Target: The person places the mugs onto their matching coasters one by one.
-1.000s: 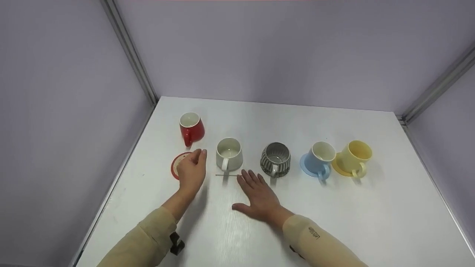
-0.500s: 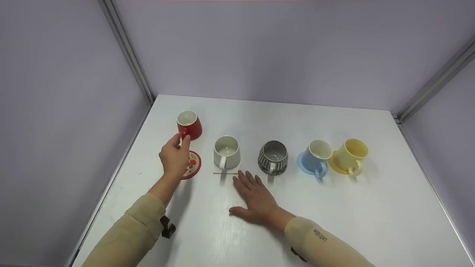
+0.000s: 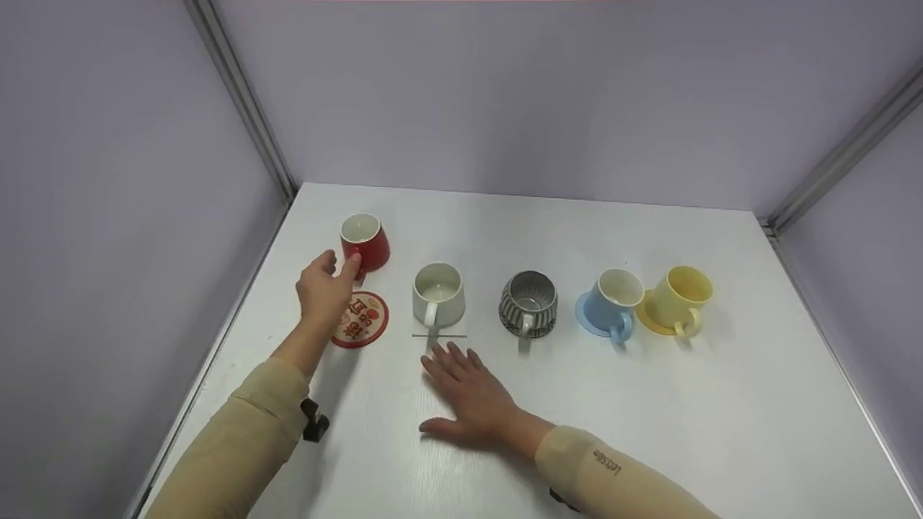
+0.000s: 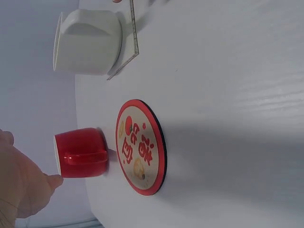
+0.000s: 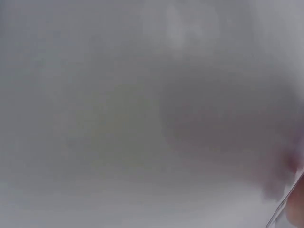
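Note:
My left hand (image 3: 323, 288) is over the far side of the table, thumb and fingers apart, close to the handle of a red mug (image 3: 375, 252). In the left wrist view a small gap shows between the hand (image 4: 23, 183) and the red mug (image 4: 92, 142). Below that mug lies a round red-rimmed coaster (image 3: 364, 319) with printed lettering, nothing on it. My right hand (image 3: 472, 400) is spread, palm down, at the table surface, its fingertips just in front of a white mug (image 3: 448, 308) on a thin square coaster (image 3: 458, 329). The right wrist view is mostly blurred tabletop.
To the right stand a grey striped mug (image 3: 530, 306), a blue mug (image 3: 606, 306) on a blue coaster (image 3: 585, 319) and a yellow mug (image 3: 674, 303) on a yellow coaster (image 3: 647, 315). Pale walls (image 3: 505, 94) enclose the white table (image 3: 649, 425).
My left hand has moved left and away from the round coaster, to the red mug's handle, then its fingers have spread apart. My right hand has shifted slightly left and towards me.

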A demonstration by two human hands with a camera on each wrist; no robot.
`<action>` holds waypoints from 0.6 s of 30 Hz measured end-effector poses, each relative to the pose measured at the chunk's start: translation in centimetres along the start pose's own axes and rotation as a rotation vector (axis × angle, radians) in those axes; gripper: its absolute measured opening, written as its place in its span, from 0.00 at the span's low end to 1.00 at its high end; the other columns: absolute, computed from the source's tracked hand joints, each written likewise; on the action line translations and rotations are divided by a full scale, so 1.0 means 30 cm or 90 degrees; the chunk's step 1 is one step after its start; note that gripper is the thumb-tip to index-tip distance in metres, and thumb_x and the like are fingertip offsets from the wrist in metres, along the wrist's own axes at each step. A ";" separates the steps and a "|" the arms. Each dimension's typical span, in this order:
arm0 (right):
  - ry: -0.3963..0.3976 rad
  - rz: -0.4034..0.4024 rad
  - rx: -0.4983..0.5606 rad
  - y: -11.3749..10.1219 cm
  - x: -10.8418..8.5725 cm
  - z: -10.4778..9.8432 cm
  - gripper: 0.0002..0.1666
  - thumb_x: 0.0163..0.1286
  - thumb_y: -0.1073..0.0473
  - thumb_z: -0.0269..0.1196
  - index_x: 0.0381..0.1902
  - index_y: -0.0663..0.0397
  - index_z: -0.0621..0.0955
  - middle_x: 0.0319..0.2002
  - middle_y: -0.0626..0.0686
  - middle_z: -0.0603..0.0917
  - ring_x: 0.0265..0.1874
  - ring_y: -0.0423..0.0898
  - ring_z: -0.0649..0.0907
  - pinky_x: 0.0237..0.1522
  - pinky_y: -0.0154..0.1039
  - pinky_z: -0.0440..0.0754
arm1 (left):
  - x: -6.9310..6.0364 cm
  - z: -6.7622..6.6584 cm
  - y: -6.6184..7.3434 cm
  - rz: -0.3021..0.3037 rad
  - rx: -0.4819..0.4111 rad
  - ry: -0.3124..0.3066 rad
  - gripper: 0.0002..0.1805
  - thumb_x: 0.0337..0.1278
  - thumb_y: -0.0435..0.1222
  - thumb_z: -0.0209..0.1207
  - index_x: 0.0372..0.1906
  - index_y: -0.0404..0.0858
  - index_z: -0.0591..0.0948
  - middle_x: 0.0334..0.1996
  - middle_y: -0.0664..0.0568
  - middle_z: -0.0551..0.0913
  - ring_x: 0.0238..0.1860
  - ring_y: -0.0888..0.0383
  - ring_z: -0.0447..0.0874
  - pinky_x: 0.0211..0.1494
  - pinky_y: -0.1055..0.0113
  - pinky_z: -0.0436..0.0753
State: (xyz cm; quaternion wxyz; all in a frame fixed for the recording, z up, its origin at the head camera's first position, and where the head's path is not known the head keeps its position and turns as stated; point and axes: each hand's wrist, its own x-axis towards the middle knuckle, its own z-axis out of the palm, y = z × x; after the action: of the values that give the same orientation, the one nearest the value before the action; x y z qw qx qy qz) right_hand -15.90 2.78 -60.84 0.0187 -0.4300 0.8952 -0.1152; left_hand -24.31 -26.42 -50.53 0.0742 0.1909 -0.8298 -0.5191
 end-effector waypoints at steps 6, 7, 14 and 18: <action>0.009 -0.005 0.007 -0.041 0.041 0.018 0.60 0.74 0.17 0.45 0.87 0.49 0.51 0.86 0.58 0.48 0.84 0.60 0.51 0.81 0.59 0.51 | 0.053 -0.018 -0.046 -0.016 0.019 -0.038 0.42 0.78 0.54 0.58 0.81 0.31 0.63 0.78 0.37 0.68 0.79 0.41 0.65 0.78 0.49 0.68; 0.009 -0.003 0.006 -0.047 0.046 0.020 0.60 0.74 0.17 0.45 0.87 0.49 0.51 0.86 0.58 0.48 0.84 0.60 0.51 0.81 0.59 0.51 | 0.059 -0.019 -0.052 -0.018 0.019 -0.044 0.42 0.78 0.54 0.58 0.81 0.30 0.63 0.78 0.36 0.68 0.79 0.41 0.65 0.78 0.49 0.68; 0.005 0.007 0.014 -0.087 0.082 0.020 0.59 0.73 0.17 0.46 0.88 0.46 0.51 0.87 0.56 0.48 0.84 0.59 0.51 0.81 0.57 0.52 | 0.086 -0.023 -0.088 -0.033 0.020 -0.082 0.43 0.77 0.52 0.59 0.81 0.28 0.62 0.78 0.34 0.67 0.79 0.39 0.64 0.79 0.49 0.67; 0.004 0.014 0.016 -0.107 0.116 0.020 0.59 0.73 0.17 0.47 0.88 0.44 0.51 0.86 0.55 0.50 0.84 0.57 0.51 0.81 0.56 0.53 | 0.093 -0.026 -0.109 -0.031 0.022 -0.096 0.42 0.77 0.52 0.59 0.81 0.28 0.62 0.78 0.33 0.67 0.79 0.39 0.64 0.79 0.49 0.67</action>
State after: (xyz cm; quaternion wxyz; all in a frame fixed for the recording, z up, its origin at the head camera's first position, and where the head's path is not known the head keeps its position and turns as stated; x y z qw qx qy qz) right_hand -15.57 -1.97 -60.47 0.0224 -0.4196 0.8984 -0.1274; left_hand -25.84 -29.44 -53.29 -0.0049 0.1729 -0.8371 -0.5190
